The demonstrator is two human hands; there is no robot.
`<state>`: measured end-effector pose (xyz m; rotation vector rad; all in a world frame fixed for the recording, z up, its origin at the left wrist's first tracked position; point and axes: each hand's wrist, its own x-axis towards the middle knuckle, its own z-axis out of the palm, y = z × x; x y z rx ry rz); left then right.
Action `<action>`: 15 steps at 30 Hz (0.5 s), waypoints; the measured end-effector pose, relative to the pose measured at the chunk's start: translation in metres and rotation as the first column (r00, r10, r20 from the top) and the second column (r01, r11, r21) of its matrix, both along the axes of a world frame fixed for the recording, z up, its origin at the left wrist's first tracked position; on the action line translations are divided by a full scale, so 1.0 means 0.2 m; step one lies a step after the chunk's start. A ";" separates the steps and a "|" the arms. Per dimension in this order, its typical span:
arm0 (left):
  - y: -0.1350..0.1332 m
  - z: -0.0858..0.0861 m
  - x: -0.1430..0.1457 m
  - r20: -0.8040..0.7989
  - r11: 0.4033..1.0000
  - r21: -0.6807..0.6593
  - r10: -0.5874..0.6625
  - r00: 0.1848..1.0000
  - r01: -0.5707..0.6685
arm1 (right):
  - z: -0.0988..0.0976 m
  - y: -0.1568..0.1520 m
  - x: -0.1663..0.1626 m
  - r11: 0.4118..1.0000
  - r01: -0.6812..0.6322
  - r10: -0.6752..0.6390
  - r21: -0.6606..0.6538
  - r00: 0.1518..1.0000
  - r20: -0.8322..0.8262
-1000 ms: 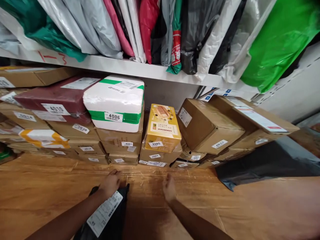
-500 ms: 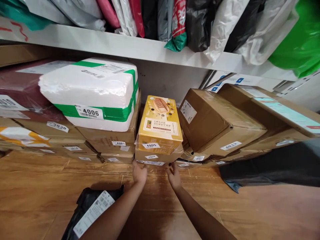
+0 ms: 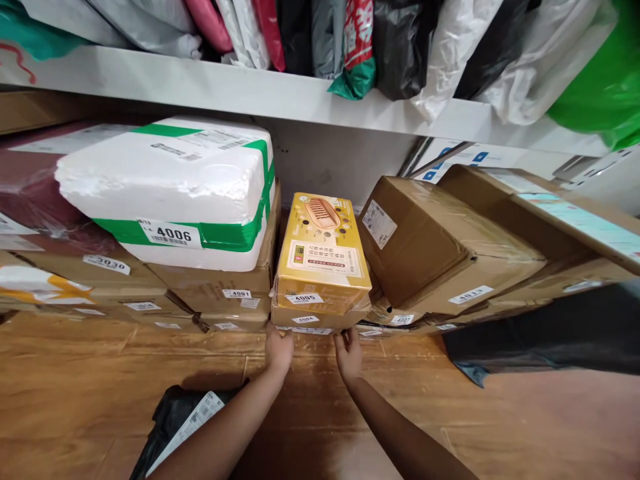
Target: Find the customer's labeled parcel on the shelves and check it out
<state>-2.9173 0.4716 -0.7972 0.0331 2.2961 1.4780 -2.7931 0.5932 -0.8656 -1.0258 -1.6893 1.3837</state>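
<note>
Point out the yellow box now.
In the head view, the yellow box sits near the centre, on the box labelled 4004, between the white green-taped box and the brown box labelled 4013.

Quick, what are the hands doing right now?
Left hand: at lower left of the stack under the yellow 4005 box; grip unclear.
Right hand: at the stack's lower right; grip unclear too.

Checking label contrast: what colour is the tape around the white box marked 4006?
Green tape; it shows best in the current head view.
</note>
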 end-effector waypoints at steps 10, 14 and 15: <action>0.00 0.02 0.05 0.138 0.998 0.060 0.019 0.990 -0.028 | 0.04 0.05 0.03 0.994 -0.108 0.109 -0.020 0.992 0.062; -0.03 0.03 0.03 0.196 0.997 0.078 -0.031 0.980 0.016 | 0.08 0.08 -0.03 0.997 -0.062 0.067 -0.042 0.990 0.121; -0.04 0.03 0.02 0.195 0.997 0.074 -0.029 0.980 0.015 | 0.08 0.09 -0.04 0.997 -0.055 0.061 -0.048 0.990 0.130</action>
